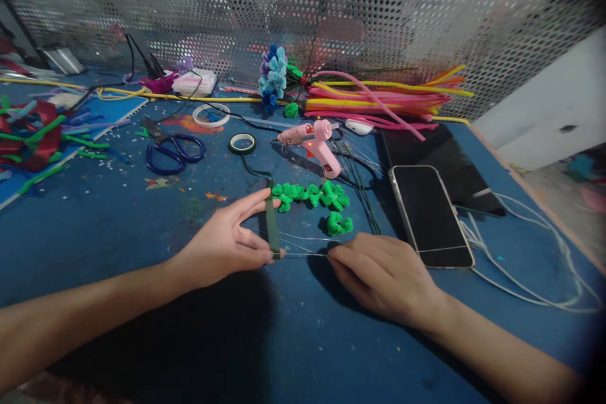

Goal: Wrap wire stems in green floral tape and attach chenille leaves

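My left hand [227, 243] pinches a strip of dark green floral tape [273, 227], stretched between its raised fingers and its thumb. The tape trails back to its roll [231, 146]. Between my hands runs a thin wire [303, 255], meeting the tape at my left thumb. My right hand [383, 274] is closed, gripping the wire's other end in a pinch. Just beyond them lie several bright green pipe-cleaner leaf clusters [310, 194], and a smaller curled green piece [339, 225] sits nearer my right hand.
A pink glue gun [324, 150] stands behind the clusters. Blue-handled pliers [165, 167] and a white tape roll [196, 120] lie left. Pipe cleaners [379, 101] and a blue pipe-cleaner flower [273, 76] are at the back. A phone [430, 214] and white cable [558, 240] lie right.
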`<state>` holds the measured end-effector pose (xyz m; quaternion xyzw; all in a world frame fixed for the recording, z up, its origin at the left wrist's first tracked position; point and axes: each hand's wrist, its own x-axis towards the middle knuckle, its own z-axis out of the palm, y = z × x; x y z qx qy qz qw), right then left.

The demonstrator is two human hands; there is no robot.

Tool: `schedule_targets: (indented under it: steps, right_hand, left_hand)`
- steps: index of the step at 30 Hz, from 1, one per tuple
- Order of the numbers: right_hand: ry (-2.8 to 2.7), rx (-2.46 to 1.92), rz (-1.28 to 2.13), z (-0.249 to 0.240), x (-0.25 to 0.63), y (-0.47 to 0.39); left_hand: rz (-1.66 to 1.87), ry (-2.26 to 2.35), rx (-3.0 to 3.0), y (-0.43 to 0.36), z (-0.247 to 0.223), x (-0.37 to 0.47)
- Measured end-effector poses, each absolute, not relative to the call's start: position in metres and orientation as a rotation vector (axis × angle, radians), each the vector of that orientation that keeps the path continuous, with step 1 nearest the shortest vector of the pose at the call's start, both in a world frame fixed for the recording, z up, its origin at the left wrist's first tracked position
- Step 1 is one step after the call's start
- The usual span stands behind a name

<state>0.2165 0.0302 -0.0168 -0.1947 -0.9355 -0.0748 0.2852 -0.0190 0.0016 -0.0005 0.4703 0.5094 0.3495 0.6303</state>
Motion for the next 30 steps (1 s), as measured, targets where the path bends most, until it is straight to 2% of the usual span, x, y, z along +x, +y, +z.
schedule_targets:
  steps: [9, 15, 22, 30]
  right_hand:
    - [-2.510, -0.566, -0.152, -0.016, 0.211, 0.026]
    - [-2.468, -0.655, 0.206, -0.012, 0.195, 0.016]
    - [-2.746, -0.546, 0.105, -0.006, 0.185, 0.016]
    - [-2.745, -0.537, 0.076, -0.007, 0.184, 0.016]
  left_hand:
    - [0.822, 1.209, 1.038, -0.003, 0.002, -0.013]
    - [0.796, 1.109, 1.075, -0.011, -0.001, -0.011]
    - [0.776, 1.097, 1.138, -0.015, -0.003, -0.010]
    - [0.775, 1.131, 1.132, -0.016, -0.002, -0.009]
